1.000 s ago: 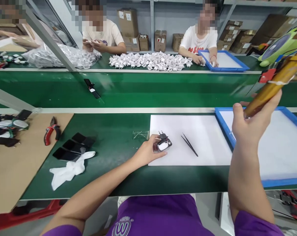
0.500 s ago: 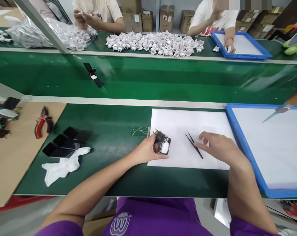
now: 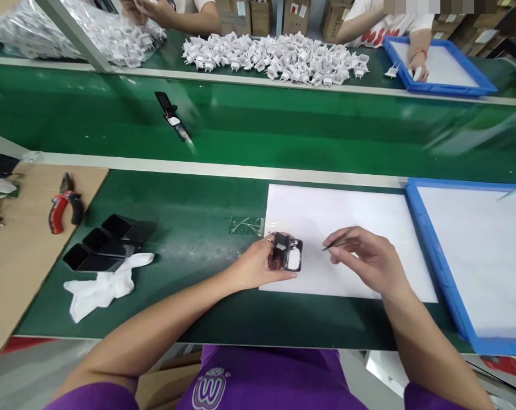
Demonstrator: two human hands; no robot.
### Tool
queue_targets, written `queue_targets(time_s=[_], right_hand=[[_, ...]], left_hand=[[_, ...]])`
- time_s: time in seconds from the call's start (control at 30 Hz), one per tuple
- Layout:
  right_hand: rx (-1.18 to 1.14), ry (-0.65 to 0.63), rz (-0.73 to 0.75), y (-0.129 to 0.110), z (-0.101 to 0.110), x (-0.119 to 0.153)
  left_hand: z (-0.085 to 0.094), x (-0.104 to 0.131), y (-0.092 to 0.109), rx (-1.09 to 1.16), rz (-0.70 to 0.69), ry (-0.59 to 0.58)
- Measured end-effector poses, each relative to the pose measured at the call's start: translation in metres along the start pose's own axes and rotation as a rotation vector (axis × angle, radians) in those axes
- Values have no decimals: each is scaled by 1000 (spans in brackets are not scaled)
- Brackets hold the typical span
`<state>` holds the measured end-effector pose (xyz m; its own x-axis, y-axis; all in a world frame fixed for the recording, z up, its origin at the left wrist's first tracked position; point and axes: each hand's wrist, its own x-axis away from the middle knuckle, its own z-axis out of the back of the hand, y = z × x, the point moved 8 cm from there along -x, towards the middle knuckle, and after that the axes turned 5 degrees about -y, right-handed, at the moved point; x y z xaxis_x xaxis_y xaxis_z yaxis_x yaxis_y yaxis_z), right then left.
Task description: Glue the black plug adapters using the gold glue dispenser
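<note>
My left hand (image 3: pixel 258 265) is closed around a black plug adapter housing (image 3: pixel 292 256), whose open end shows a white part inside and whose metal pins point up and left. It is held over the left edge of a white paper sheet (image 3: pixel 309 210). Above the same sheet, my right hand (image 3: pixel 364 256) pinches black tweezers (image 3: pixel 338 241) between thumb and fingers. The tips of the tweezers point left toward the adapter but stay apart from it.
To the left lie black open housings (image 3: pixel 108 245), a white glove (image 3: pixel 108 285) and red-handled pliers (image 3: pixel 64 205) on cardboard. A blue-rimmed tray (image 3: pixel 437 256) stands at the right. Beyond the green divider, two people sit by a pile of white plugs (image 3: pixel 275 57).
My right hand has picked up the tweezers from the paper sheet and turned their tips to the left. My left hand still holds the adapter housing. The camera view has shifted slightly.
</note>
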<state>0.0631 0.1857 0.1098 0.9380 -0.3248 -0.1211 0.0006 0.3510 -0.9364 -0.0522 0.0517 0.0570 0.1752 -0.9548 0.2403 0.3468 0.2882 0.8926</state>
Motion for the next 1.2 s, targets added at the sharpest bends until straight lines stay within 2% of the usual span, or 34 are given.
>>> queue_targets(time_s=[0.13,0.23,0.5,1.2], right_hand=[[93,145,181,-16,-10,4],[256,164,268,-23,-18,6],[379,119,313,-28,-28,3],[319,-65,377,-33,-40,9]], left_hand=[[-1,0,0,-45,-26,27],[-1,0,-2,-56,-43,38],[0,0,-2,-46,-80,57],[-2,0,-2,-43,-29,39]])
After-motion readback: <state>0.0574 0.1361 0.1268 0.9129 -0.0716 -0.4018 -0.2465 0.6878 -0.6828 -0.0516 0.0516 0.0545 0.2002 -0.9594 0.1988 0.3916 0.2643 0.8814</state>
